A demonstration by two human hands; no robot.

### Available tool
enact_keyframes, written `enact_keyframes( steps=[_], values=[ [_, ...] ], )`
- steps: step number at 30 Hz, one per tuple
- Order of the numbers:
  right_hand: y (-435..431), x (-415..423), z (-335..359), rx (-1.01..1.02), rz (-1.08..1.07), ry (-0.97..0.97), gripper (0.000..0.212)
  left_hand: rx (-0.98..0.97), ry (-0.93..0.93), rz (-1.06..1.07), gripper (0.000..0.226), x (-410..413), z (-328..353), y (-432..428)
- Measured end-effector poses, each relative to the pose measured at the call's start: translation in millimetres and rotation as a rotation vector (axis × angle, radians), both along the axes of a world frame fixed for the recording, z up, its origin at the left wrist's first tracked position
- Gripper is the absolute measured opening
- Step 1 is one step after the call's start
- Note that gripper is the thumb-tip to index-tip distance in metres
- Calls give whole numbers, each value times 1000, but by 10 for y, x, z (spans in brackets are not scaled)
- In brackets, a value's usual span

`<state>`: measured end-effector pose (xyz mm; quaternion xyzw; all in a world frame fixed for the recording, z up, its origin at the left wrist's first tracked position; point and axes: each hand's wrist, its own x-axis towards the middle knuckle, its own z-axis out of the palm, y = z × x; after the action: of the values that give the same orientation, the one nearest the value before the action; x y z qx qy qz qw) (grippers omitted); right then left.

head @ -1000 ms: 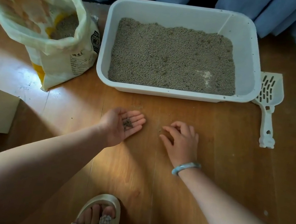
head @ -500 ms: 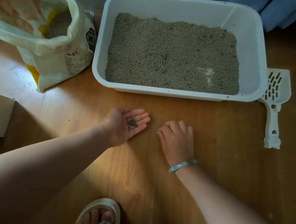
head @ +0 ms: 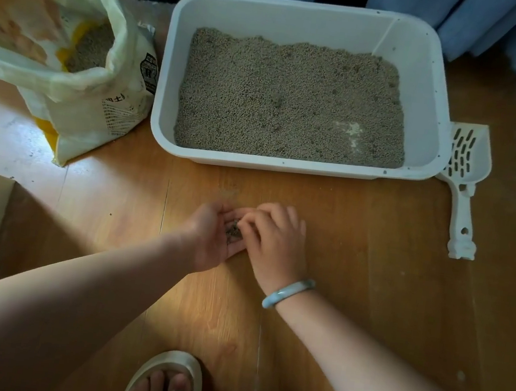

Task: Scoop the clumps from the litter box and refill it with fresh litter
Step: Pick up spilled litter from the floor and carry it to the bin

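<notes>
**In front of the litter box: stray grains gathered by hand**

In front of the litter box (head: 286,167), low over the floor (head: 373,259), the left hand (head: 207,244) lies palm up and loosely cupped, carrying a small heap of spilled grains (head: 233,234). The right hand (head: 278,242) touches it, fingers curled with their tips at the heap; whether they pinch any grains cannot be told. The box holds a level bed of litter with no clumps showing, so scooping and refilling look done and only tidying seems left. The scoop (head: 464,176) lies idle against the box's right side, the open litter bag (head: 82,100) at its left.
</notes>
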<state>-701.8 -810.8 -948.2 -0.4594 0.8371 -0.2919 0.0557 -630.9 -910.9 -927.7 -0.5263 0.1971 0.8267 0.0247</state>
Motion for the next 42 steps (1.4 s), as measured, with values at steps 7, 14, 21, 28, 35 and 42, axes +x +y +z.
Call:
enact_keyframes(
  steps=[7, 14, 21, 28, 35, 42],
  values=[
    [125, -88, -26, -48, -10, -40, 21, 14, 9, 43, 43, 14, -9, -31],
    [358, -619, -184, 120, -257, -90, 5, 28, -9, 104, 43, 25, -6, -115],
    [299, -642, -236, 125, -54, 55, 17, 9, -33, 150, 41, 8, 9, -202],
    [248, -623, -289, 188, -48, 98, 26, 15, -34, 158, 41, 13, 24, -217],
    [206, -715, -293, 98, 49, 159, 18, 13, -39, 156, 41, 9, 41, -217],
    [163, -740, -309, 85, 186, 322, 11, 13, -39, 148, 42, 6, 16, -212]
  ],
)
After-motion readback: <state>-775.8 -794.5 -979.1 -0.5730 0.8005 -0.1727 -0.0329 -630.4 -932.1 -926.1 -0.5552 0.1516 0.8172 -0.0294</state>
